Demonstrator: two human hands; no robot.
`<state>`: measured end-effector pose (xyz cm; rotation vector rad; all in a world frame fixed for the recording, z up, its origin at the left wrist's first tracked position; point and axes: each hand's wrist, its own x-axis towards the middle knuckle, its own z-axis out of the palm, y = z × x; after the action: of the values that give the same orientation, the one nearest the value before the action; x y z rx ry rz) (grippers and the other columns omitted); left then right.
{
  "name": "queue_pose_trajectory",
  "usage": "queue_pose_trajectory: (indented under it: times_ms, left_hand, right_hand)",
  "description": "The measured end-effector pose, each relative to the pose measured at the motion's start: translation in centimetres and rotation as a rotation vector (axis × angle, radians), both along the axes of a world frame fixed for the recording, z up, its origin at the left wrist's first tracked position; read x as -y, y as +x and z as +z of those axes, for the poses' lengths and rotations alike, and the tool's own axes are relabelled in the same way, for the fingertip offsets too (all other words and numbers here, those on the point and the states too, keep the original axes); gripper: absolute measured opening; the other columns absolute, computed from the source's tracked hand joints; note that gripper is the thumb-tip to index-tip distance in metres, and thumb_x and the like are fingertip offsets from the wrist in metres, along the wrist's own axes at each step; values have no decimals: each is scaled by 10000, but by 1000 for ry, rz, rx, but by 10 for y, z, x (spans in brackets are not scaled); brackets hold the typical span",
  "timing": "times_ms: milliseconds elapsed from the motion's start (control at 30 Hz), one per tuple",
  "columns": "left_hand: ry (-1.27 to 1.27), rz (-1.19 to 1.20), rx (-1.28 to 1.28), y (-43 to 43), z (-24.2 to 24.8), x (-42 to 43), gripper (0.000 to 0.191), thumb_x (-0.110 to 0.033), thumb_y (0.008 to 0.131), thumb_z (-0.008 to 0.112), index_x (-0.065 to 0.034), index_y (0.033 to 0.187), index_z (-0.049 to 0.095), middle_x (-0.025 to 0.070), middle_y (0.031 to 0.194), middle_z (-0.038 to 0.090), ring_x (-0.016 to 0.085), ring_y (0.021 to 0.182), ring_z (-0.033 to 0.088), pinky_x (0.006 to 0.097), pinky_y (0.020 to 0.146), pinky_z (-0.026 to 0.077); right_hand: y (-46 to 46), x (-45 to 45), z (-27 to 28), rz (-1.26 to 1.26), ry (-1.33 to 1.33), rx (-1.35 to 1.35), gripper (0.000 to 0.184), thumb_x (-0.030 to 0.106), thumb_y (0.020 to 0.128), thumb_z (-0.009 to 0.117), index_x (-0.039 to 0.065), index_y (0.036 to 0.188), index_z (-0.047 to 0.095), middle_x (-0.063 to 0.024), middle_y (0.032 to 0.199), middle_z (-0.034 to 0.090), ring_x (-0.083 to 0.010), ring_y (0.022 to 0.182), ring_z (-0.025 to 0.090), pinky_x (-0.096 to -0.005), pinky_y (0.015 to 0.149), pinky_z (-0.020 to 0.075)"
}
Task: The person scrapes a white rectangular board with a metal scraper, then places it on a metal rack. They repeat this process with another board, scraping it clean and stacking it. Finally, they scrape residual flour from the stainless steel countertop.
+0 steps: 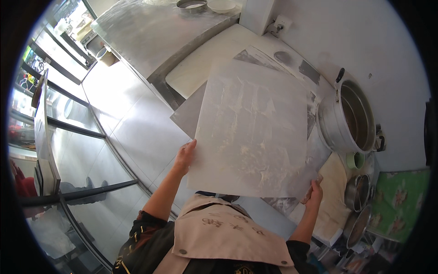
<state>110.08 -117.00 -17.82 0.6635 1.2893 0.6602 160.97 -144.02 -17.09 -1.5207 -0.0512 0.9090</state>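
A large, pale translucent sheet (pixel 253 113) spans the space in front of me, with streaks and crumbs of flour or dough stuck to it. My left hand (pixel 185 157) grips its left edge near the lower corner, over the floor. At the lower right corner, my right hand (pixel 314 193) is closed around a small brown, block-like piece (pixel 307 196) against the sheet's edge; what it is stays unclear. Partly behind the sheet, a flat grey panel (pixel 190 111) sticks out on the left. A floury white work surface (pixel 212 51) lies beyond.
A deep aluminium pot (pixel 328 120) stands on the right by the wall. Near it are a green mug (pixel 352 160), a metal bowl (pixel 356 191) and a wooden board (pixel 330 202). At the back is a metal counter (pixel 154 37) carrying a round sieve (pixel 191 7). Glass panels (pixel 99 212) line the left.
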Motion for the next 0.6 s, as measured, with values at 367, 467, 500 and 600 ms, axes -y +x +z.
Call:
queue_pose_trajectory:
  times_ms: [367,467,500,600]
  left_hand:
    - [70,-14,95,17,91,-1,512,-403,1035,598,26,1312,637,111,1136,704,207,964,684,366,843,582]
    - [70,-27,158,20,108,3,503,-391,1039,605,37,1301,638,121,1137,710,214,973,694,364,832,591]
    - [77,-29,165,22,112,6,484,-376,1045,601,38,1291,642,123,1131,714,212,972,697,361,823,594]
    - [97,6,146,29,117,23,467,-356,1051,598,42,1293,642,124,1110,721,205,965,701,356,813,596]
  right_hand:
    - [4,-2,12,137,-11,-3,329,208,982,707,-38,1195,665,-78,1031,712,-204,886,693,-321,814,543]
    - [4,-2,21,190,-28,27,315,226,982,697,-20,1177,673,-59,987,709,-176,849,682,-301,785,532]
    - [4,-2,25,205,-29,13,313,227,982,693,-15,1180,675,-55,982,710,-169,847,681,-295,787,532]
    - [3,2,36,213,61,-53,320,225,981,689,-3,1205,673,-48,982,713,-154,841,680,-280,798,532]
